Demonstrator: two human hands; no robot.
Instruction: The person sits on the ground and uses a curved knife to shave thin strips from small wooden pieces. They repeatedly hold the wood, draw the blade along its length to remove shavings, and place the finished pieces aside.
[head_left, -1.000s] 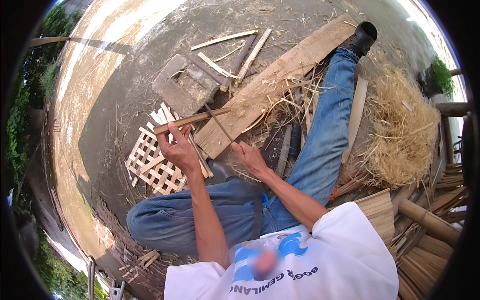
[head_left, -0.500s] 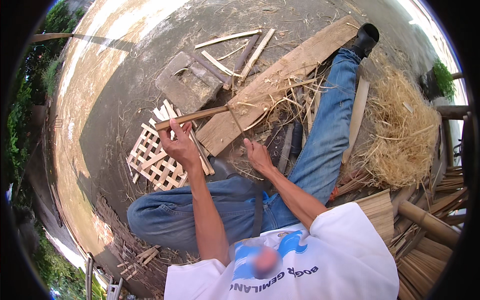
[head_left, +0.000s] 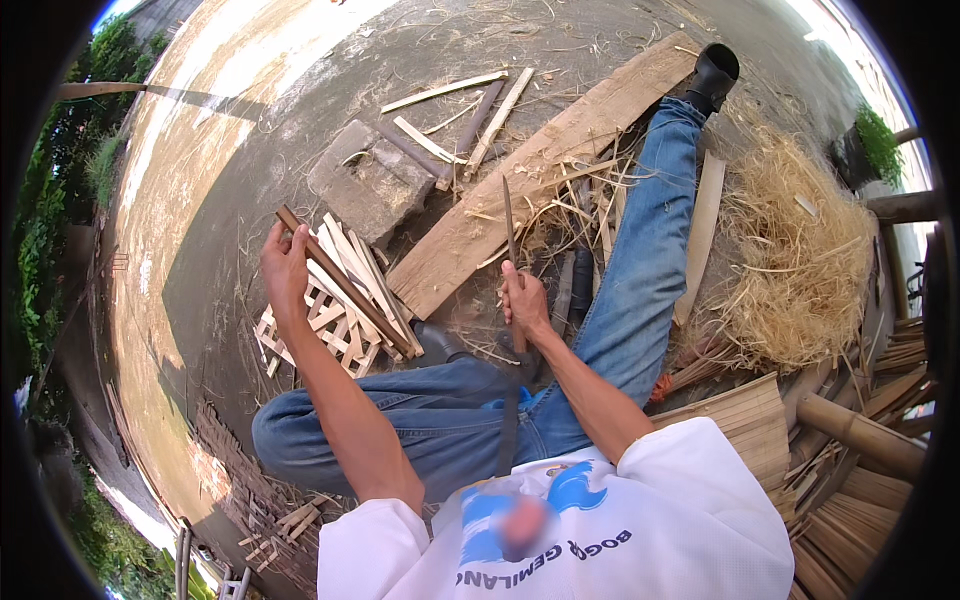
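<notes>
My left hand point(head_left: 285, 265) has its fingers closed near the upper end of a brown bamboo strip point(head_left: 345, 285). The strip slants down toward my bent knee, over a bundle of pale split strips point(head_left: 352, 250) and a woven bamboo lattice point(head_left: 325, 325). In my right hand point(head_left: 525, 300) is a knife, gripped by its handle; its narrow blade point(head_left: 509, 215) points up and away from me, in front of the wooden plank point(head_left: 560, 135). That plank lies diagonally on the ground, with shavings on it.
A stone block point(head_left: 370, 180) sits left of the plank, with loose strips point(head_left: 445, 90) beyond it. My outstretched leg point(head_left: 640, 240) runs along the plank's right side. A heap of fine shavings point(head_left: 800, 260) lies further right, near bamboo poles point(head_left: 860, 435).
My left hand has moved left and nearer, swinging the bamboo strip from across the plank to over the lattice. The knife has turned upright and away from the strip.
</notes>
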